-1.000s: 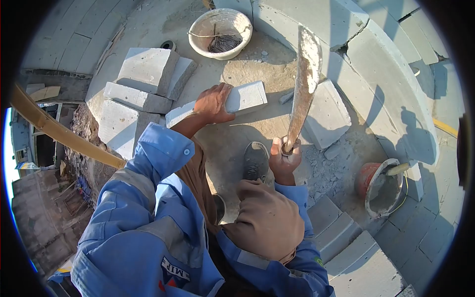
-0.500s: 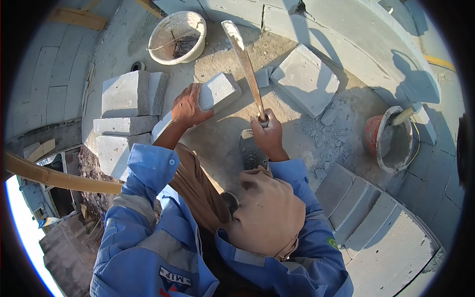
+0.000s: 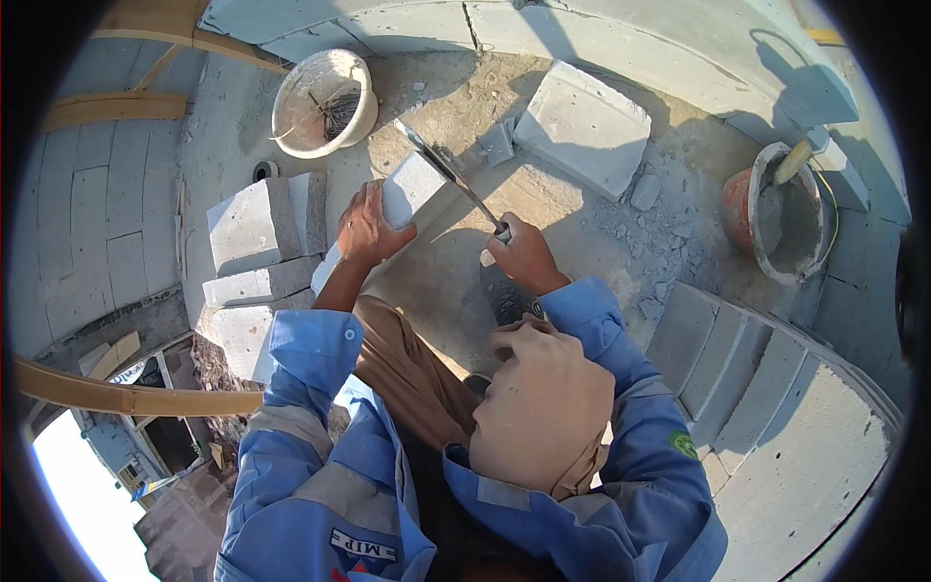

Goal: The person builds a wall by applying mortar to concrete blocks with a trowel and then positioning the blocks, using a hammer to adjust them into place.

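A long pale block [image 3: 415, 189] lies slantwise in front of me. My left hand [image 3: 370, 225] rests on it, thumb and fingers over its top and side. My right hand [image 3: 524, 254] is wrapped round the handle of a long-bladed tool [image 3: 462, 182]. The blade slants up and left, its far part beside the block's end; whether it touches the block I cannot tell. A small broken piece [image 3: 497, 143] lies just beyond the blade, next to a large pale block [image 3: 583, 128].
A white bucket [image 3: 326, 104] with thin dark pieces stands at the back left. More blocks [image 3: 254, 225] lie at the left, others [image 3: 776, 398] at the lower right. A red bucket [image 3: 776, 213] with grey contents is at the right, near rubble [image 3: 659, 233].
The blade has come down and tilted left, closer to the end of the block. My left hand stays on the block. The camera view has shifted.
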Demonstrator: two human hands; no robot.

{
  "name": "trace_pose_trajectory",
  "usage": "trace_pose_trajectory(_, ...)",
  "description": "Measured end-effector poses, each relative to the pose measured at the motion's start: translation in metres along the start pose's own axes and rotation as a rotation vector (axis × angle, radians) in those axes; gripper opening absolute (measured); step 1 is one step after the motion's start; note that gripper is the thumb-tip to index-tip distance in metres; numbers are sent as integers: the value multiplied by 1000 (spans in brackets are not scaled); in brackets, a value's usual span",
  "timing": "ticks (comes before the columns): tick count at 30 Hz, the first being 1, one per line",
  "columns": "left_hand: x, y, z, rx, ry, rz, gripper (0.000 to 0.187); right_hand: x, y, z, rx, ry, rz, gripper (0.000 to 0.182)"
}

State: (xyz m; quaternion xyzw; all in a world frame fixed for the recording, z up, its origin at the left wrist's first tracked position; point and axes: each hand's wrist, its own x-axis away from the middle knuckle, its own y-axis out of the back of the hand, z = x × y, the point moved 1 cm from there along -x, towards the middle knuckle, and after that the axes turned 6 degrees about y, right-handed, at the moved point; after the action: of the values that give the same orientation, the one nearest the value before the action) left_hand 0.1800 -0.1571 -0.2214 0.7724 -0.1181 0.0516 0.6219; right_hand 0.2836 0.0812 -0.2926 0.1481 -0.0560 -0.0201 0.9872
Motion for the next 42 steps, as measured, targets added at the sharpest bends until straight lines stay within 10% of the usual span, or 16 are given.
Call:
trace_pose_trajectory(8, 4, 2, 6, 1, 35, 113, 96, 3, 11, 42, -176, 269, -272, 23)
trace_pose_trajectory(13, 2, -2, 9, 29, 46, 94, 95, -9, -5, -6, 194, -12, 78, 24)
trace_pose_trajectory(20, 2, -4, 12, -8, 6, 85, 92, 3, -1, 27, -251, 274, -313, 17)
trace_pose_trajectory(24, 6, -17, 16, 16, -62, -30, 87, -11, -10, -24, 150, -35, 61, 16)
trace_pose_trajectory(42, 0, -20, 21, -59, -49, -28, 90, -7, 5, 24, -172, 67, -160, 23)
